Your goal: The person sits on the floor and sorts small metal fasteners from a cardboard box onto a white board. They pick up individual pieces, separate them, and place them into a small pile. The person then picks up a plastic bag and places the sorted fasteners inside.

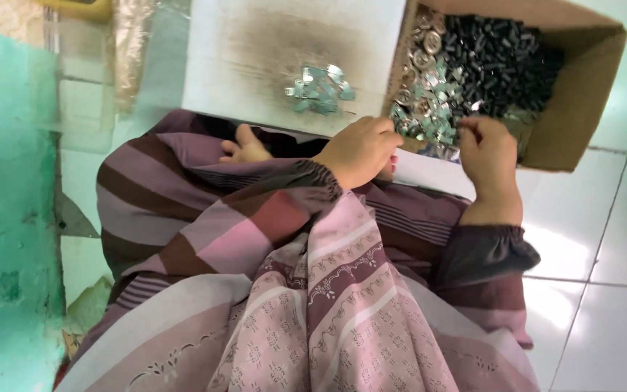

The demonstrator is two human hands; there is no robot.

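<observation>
Reaching over my lap, my right hand [489, 152] is curled at the near edge of the box [582, 109], fingertips pinched down among the silver clips [429, 116] heaped along that near side; whether one is actually caught between them I cannot tell. My left hand [361, 149] sits closed in a loose fist at the near edge of the board [255, 58], right by the corner where board and box meet, and what it holds, if anything, is hidden from me. Black parts [502, 58] fill the far part of the box, with round washers [422, 43] packed against its left wall. A small pile [321, 91] of silver clips lies on the board near its right edge, just beyond my left hand. My toes [244, 145] poke out under the board's near edge, and my striped skirt [292, 290] covers my knees above the white tiles [604, 254].
</observation>
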